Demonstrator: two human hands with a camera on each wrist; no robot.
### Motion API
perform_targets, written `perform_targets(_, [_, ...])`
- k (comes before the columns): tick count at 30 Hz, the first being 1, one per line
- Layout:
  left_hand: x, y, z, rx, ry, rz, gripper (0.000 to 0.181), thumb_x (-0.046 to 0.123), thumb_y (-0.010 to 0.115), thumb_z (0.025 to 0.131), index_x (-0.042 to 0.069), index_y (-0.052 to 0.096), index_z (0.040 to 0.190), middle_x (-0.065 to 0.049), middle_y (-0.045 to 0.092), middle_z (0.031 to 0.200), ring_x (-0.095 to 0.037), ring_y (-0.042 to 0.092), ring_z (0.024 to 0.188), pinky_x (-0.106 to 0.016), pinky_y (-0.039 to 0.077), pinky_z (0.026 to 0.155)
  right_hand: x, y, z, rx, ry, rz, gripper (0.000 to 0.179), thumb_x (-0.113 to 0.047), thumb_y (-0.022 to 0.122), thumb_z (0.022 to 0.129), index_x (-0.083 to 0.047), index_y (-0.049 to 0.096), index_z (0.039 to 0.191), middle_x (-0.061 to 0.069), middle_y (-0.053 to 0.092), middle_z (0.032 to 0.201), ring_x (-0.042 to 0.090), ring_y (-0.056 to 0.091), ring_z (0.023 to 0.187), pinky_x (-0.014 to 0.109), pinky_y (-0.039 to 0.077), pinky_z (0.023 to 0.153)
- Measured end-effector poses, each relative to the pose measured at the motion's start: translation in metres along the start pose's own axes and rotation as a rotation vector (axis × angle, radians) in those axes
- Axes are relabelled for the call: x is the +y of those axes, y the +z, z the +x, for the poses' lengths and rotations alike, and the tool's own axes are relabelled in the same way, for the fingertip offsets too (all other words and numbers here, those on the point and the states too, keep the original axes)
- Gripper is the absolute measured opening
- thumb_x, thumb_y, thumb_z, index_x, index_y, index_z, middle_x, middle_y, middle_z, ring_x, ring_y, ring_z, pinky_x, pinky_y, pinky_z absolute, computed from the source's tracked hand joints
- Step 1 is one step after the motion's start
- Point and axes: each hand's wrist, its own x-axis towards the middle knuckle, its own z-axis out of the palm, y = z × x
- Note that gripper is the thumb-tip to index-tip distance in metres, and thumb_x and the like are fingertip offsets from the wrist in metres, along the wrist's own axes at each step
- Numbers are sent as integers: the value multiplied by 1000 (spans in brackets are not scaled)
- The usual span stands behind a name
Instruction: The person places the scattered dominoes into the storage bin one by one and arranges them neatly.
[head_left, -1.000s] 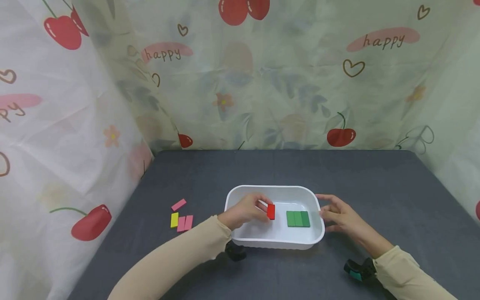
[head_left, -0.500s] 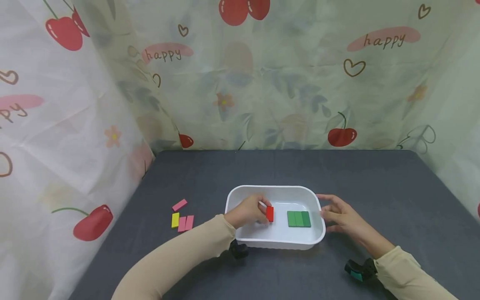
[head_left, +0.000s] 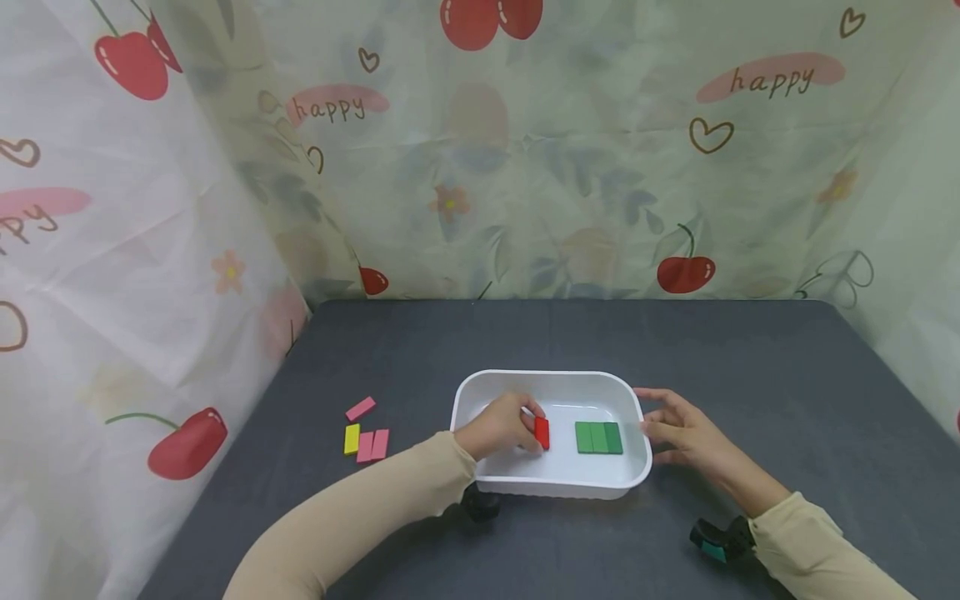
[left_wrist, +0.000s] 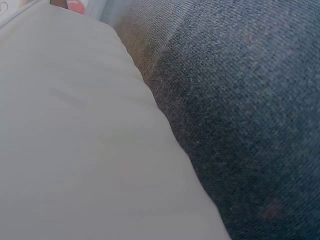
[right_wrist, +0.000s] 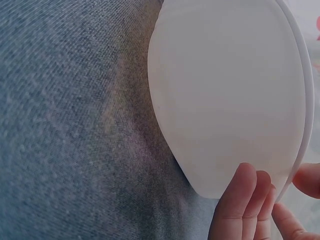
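Note:
In the head view, my left hand (head_left: 501,423) is inside a white plastic tray (head_left: 555,485), pinching a small red rectangular block (head_left: 542,432) between thumb and fingers. The block stands upright close over the tray floor. Several green blocks (head_left: 598,437) lie side by side in the tray, right of the red one. My right hand (head_left: 678,427) rests against the tray's right end with loosely extended fingers. In the right wrist view, its fingers (right_wrist: 238,200) touch the outer wall, and another fingertip lies at the rim. The left wrist view shows only the tray's outer side (left_wrist: 100,130) and dark cloth.
Left of the tray, on the dark table (head_left: 555,333), lie a yellow block (head_left: 352,439), a tilted pink block (head_left: 361,408) and a pair of pink blocks (head_left: 372,446). A patterned curtain (head_left: 480,150) encloses the back and sides.
My left hand has lowered the red block slightly and shifted it a little within the tray. The right hand, the tray and the green blocks keep their places.

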Motion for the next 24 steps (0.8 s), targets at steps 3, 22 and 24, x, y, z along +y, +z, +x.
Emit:
perform_targets(3, [1, 1, -1, 10, -7, 9, 35, -6, 82, 67, 6, 64, 96, -4, 63, 77, -15, 57, 67, -24, 48, 60, -1, 0, 0, 0, 6, -4, 66, -19, 61, 95, -5, 26, 149, 18, 60, 110, 21, 61, 98, 45, 56, 79])
perform_targets(22, [2, 5, -6, 40, -18, 69, 37, -3, 82, 69, 9, 65, 99, -4, 57, 77, -16, 54, 67, -23, 46, 58, -3, 0, 0, 5, 5, -30, 67, -19, 62, 94, -4, 26, 148, 18, 61, 108, 22, 61, 99, 44, 56, 77])
perform_targets(24, [2, 5, -7, 44, -14, 71, 37, -3, 82, 69, 9, 65, 99, -4, 56, 76, -16, 54, 67, -23, 46, 58, -3, 0, -1, 2, 4, -30, 66, -19, 62, 94, -4, 26, 148, 18, 62, 108, 22, 61, 99, 44, 56, 77])
